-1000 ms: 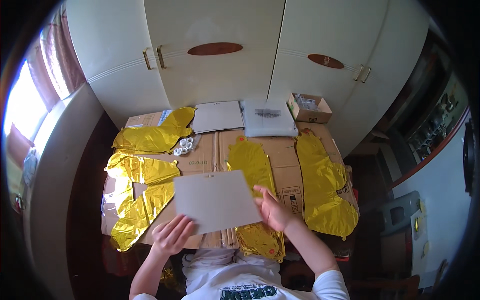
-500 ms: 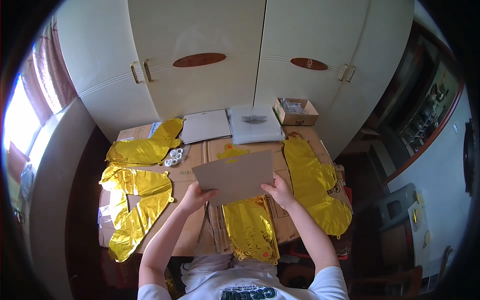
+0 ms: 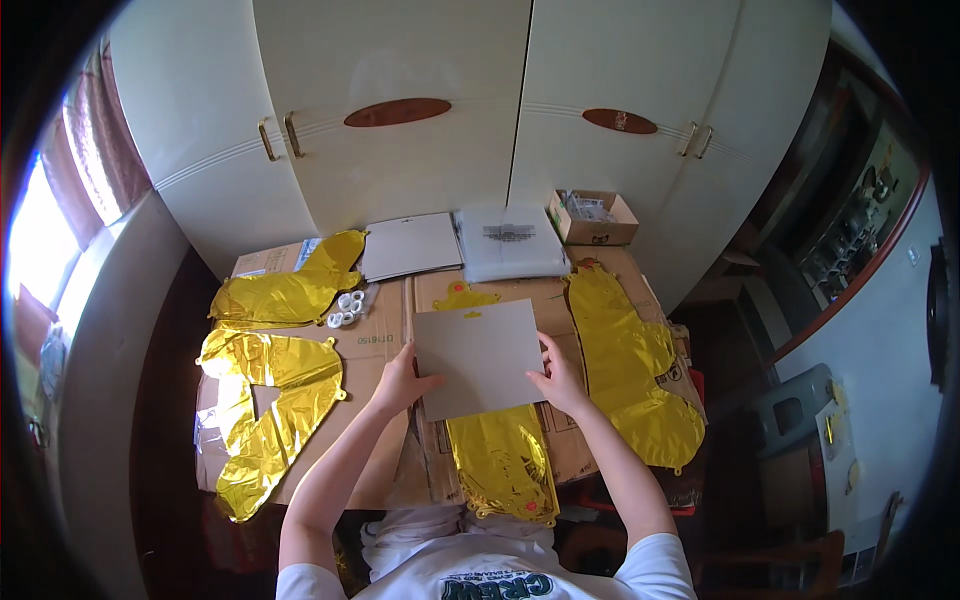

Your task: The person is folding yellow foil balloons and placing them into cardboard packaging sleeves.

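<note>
A grey cardboard sheet (image 3: 479, 360) with a small hang hole at its far edge lies between my hands. My left hand (image 3: 402, 381) grips its left edge, the thumb on top and the fingers beneath. At the right edge my right hand (image 3: 558, 376) holds it the same way, thumb on the face. Under the sheet, a flat gold foil balloon (image 3: 500, 465) shows at the near side and again past the far edge; its middle is hidden.
More gold foil balloons lie left (image 3: 265, 410) and right (image 3: 632, 370) on the cardboard-covered table (image 3: 375, 445). White ribbon rolls (image 3: 346, 309) sit at the left. Along the back are a stack of grey cards (image 3: 411, 247), clear plastic bags (image 3: 512, 246) and a small box (image 3: 596, 218).
The grey sheet has turned slightly and tipped flatter over the gold balloon, its hang hole now showing more plainly. Both hands stay at its sides.
</note>
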A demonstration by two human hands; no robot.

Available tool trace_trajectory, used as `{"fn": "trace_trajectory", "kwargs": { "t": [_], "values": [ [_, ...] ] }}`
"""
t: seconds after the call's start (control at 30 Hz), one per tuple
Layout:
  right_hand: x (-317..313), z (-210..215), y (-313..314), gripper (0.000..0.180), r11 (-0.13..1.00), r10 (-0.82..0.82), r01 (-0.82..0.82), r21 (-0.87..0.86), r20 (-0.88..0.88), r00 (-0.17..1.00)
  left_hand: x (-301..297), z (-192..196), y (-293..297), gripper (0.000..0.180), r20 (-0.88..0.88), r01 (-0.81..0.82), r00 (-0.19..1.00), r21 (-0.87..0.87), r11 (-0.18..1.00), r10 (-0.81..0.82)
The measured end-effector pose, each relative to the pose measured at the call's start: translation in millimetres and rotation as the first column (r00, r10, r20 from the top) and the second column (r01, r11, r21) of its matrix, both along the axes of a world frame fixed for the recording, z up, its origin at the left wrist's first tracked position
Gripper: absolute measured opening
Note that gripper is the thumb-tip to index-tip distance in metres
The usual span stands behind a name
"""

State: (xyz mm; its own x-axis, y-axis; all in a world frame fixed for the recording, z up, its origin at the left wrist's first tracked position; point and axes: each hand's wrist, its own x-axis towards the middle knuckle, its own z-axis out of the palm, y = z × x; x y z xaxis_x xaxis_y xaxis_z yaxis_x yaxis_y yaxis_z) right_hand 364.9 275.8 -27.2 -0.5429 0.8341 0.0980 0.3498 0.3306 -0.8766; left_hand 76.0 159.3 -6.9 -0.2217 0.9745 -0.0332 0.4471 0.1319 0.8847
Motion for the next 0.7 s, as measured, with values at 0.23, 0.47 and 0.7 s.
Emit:
{"fn": "trace_trajectory", "kwargs": {
  "t": [0.23, 0.47, 0.7],
  "values": [
    [0, -12, -8, 0.061, 0.951, -0.108, 0.056, 0.305, 0.156, 0.982, 17, 4, 0, 0.094, -0.434, -0.044, 0.901, -0.071, 0.997, 0.009],
    [-2, -3, -20, 0.047, 0.89, -0.171, 0.036, 0.454, 0.259, 0.951, 17, -1, -4, 0.08, -0.573, 0.061, 0.819, 0.017, 0.998, -0.04],
    [-16, 6, -29, 0.031, 0.739, 0.161, -0.342, 0.581, 0.341, 0.926, 19, 0, -4, 0.076, -0.511, 0.024, 0.859, -0.015, 1.0, -0.028]
  ]
}}
